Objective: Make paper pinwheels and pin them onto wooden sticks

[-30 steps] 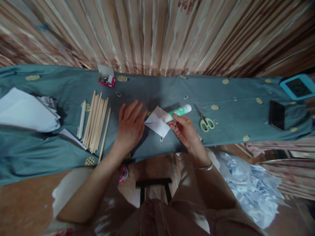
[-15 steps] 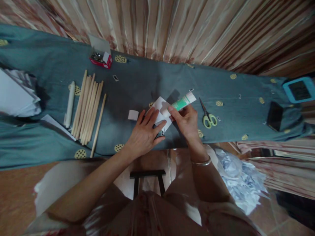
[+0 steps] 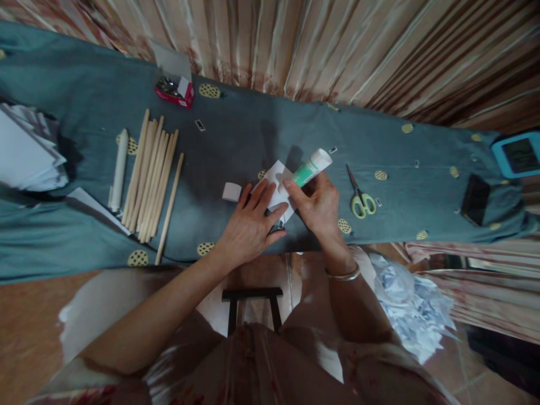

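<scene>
My right hand (image 3: 318,205) is wrapped round a green and white glue stick (image 3: 311,167), tilted with its lower end at a small piece of white paper (image 3: 279,170). My left hand (image 3: 251,228) lies with fingers spread over the left part of that paper, against the cloth. Its palm holds nothing. Left of the paper lies a short white cap (image 3: 232,192). The glue stick's lower tip is hidden by my right thumb and fingers.
Scissors with green handles (image 3: 363,203) lie right of my right hand. To the left are several wooden sticks (image 3: 152,180), a white tube (image 3: 120,169), a paper stack (image 3: 29,152) and a red box of metal pieces (image 3: 174,90). A blue-framed device (image 3: 518,154) sits far right.
The glue stick has turned more upright in my right hand, its outer end now higher and facing me more. My left hand still rests on the paper. The whole view has shifted slightly.
</scene>
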Action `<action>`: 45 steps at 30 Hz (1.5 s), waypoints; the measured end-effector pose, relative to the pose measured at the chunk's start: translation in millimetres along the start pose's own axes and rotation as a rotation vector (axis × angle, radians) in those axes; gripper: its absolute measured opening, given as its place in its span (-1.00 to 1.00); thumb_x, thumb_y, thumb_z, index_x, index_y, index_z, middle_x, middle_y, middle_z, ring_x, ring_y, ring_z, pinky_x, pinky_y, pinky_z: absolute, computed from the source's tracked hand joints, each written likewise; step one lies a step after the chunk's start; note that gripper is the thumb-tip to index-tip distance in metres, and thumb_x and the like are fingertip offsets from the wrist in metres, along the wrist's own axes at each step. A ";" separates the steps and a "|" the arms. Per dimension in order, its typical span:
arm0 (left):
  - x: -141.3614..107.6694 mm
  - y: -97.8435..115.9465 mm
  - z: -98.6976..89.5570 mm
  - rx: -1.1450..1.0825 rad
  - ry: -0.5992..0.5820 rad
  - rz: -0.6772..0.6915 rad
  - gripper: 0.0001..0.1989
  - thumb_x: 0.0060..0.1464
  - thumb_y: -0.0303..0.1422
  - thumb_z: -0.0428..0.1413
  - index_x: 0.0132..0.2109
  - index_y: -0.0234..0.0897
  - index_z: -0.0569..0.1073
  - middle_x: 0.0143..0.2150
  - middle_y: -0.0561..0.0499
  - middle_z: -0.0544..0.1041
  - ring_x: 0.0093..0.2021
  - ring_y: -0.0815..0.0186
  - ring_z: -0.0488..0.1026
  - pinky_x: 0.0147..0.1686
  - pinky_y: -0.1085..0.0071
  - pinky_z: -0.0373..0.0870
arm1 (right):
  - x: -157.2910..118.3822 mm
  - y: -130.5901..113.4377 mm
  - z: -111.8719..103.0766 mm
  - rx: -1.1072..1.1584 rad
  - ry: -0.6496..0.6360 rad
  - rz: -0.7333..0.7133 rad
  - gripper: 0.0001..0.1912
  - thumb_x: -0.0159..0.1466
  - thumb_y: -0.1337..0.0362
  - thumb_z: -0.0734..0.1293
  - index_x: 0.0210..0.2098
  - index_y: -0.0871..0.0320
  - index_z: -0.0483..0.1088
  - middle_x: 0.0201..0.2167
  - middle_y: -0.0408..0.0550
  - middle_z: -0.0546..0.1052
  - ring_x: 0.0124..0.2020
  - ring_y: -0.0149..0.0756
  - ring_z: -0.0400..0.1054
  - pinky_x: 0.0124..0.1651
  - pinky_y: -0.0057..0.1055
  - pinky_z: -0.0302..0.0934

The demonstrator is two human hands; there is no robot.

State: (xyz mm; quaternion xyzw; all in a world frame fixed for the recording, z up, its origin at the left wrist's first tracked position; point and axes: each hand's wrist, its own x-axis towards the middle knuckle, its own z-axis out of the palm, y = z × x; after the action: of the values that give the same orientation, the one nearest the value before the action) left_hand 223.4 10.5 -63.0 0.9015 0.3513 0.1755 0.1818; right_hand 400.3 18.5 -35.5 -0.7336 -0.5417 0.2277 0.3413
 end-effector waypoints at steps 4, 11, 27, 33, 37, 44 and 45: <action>0.6 0.5 -0.7 -0.027 0.001 -0.010 -0.49 0.16 -0.17 0.21 0.21 -0.24 0.40 0.41 -0.32 0.18 0.42 -0.19 0.04 0.33 -0.26 -0.01 | 2.2 -1.1 2.0 0.011 -0.015 -0.027 -0.61 0.17 -0.11 0.41 -0.29 0.07 0.36 -0.57 -0.20 0.41 -0.45 -0.24 0.37 -0.28 -0.27 0.28; 0.3 0.7 -1.1 -0.014 -0.002 -0.007 -0.46 0.16 -0.16 0.20 0.23 -0.23 0.39 0.41 -0.32 0.16 0.43 -0.20 0.03 0.32 -0.26 0.00 | 2.6 -9.2 1.3 -0.058 -0.054 -0.059 -0.63 0.18 -0.09 0.40 -0.28 0.06 0.35 -0.56 -0.20 0.41 -0.52 -0.29 0.30 -0.35 -0.31 0.21; 0.7 -0.3 0.0 -0.008 -0.016 -0.019 -0.49 0.17 -0.16 0.20 0.22 -0.20 0.40 0.40 -0.29 0.19 0.43 -0.18 0.03 0.34 -0.25 -0.04 | -2.8 -14.9 -0.6 -0.144 -0.135 -0.125 -0.56 0.21 -0.19 0.35 -0.26 0.05 0.32 -0.50 -0.12 0.47 -0.44 -0.24 0.35 -0.29 -0.33 0.15; 0.5 -0.5 -0.6 -0.041 -0.013 -0.022 -0.52 0.16 -0.16 0.20 0.20 -0.14 0.42 0.42 -0.24 0.16 0.43 -0.17 0.03 0.34 -0.27 -0.07 | -4.8 -11.2 -3.1 -0.145 -0.134 -0.113 -0.56 0.20 -0.17 0.35 -0.22 0.07 0.34 -0.49 -0.11 0.47 -0.45 -0.23 0.36 -0.29 -0.30 0.19; -0.1 -1.4 0.3 -0.049 -0.008 -0.019 -0.52 0.17 -0.15 0.20 0.21 -0.12 0.42 0.43 -0.22 0.14 0.44 -0.16 0.01 0.35 -0.27 -0.08 | -5.5 -4.8 -4.5 -0.082 -0.132 -0.110 -0.59 0.20 -0.13 0.38 -0.20 0.06 0.36 -0.47 -0.12 0.49 -0.38 -0.18 0.42 -0.24 -0.26 0.26; -0.7 -2.5 1.5 -0.015 -0.004 -0.007 -0.48 0.17 -0.12 0.19 0.23 -0.13 0.40 0.43 -0.23 0.15 0.44 -0.16 0.02 0.34 -0.27 -0.05 | -5.4 0.6 -6.9 -0.148 -0.083 -0.141 -0.59 0.22 -0.10 0.37 -0.20 0.10 0.37 -0.48 -0.13 0.49 -0.44 -0.24 0.39 -0.29 -0.30 0.26; -0.6 -2.4 1.1 -0.010 -0.006 -0.006 -0.49 0.17 -0.12 0.19 0.22 -0.13 0.40 0.43 -0.23 0.16 0.43 -0.16 0.02 0.33 -0.28 -0.04 | -4.9 0.8 -7.2 -0.166 -0.077 -0.146 -0.59 0.22 -0.10 0.37 -0.20 0.11 0.37 -0.48 -0.14 0.49 -0.46 -0.25 0.38 -0.30 -0.31 0.26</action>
State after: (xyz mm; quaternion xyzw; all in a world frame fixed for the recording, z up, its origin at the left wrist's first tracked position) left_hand 222.1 11.4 -65.1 0.9000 0.3527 0.1741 0.1877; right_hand 404.3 11.9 -31.5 -0.7086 -0.6233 0.1846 0.2742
